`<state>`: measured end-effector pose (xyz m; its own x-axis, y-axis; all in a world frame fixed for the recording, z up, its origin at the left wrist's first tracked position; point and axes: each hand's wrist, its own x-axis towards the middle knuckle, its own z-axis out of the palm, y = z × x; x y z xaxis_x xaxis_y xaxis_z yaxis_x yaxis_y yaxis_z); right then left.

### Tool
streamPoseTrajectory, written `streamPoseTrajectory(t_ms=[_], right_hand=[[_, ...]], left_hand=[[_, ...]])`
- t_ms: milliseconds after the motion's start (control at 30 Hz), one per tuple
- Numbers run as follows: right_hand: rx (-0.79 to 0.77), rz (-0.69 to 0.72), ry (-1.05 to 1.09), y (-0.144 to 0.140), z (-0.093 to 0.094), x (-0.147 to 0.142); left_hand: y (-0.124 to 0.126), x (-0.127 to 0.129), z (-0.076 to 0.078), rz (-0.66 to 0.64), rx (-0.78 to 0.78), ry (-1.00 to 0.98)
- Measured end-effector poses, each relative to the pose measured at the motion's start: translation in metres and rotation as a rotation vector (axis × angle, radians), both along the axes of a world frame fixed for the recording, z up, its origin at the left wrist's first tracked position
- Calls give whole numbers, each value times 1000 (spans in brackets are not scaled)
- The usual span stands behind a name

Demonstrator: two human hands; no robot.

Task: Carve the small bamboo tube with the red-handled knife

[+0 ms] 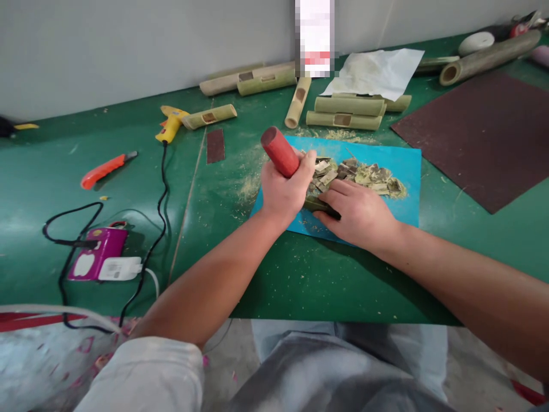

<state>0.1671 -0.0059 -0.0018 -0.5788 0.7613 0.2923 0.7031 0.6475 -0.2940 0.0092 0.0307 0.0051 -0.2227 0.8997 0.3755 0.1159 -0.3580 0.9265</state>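
My left hand (pixel 283 191) grips a tool by its thick red handle (pixel 279 150), which sticks up and to the left out of the fist. My right hand (pixel 358 214) presses down on a dark green bamboo piece (pixel 317 205), mostly hidden under both hands, lying on a blue mat (pixel 407 171). The tool's working end is hidden between my hands. A heap of cut bamboo chips (pixel 360 174) lies on the mat just beyond my fingers.
Several bamboo tubes (pixel 343 111) lie behind the mat, near white paper (pixel 377 71). A yellow glue gun (pixel 170 123), orange utility knife (pixel 105 170), purple power strip (pixel 100 260) with cables sit left. A dark sandpaper sheet (pixel 480 134) lies right. Sawdust (pixel 249 186) is scattered.
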Motion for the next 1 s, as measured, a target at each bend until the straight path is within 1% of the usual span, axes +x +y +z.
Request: streamPoseTrajectory(t_ms=[167,233,433,567,667,800,900,1000], right_hand=[[13,4,-6,0,0,0],[11,0,-18,-1,0,-1],[32,-96,-65,-4,2,-4],[43,-69,-63,-4,3,-3],[74,-58,-33,-2,4,1],[101,-72,35,0,3,7],[95,-85,104,2,1,11],[101,-86,165,4,-1,13]], left_hand=[[-2,1,-2,49,23,-13],[-3,0,-3,41,40,-25],[-3,0,-4,25,139,-63],[-4,1,-6,50,162,-49],[-9,0,-4,86,225,-88],[-16,-3,5,107,354,-129],[-21,-5,10,80,394,-81],[-25,-8,9,44,410,3]])
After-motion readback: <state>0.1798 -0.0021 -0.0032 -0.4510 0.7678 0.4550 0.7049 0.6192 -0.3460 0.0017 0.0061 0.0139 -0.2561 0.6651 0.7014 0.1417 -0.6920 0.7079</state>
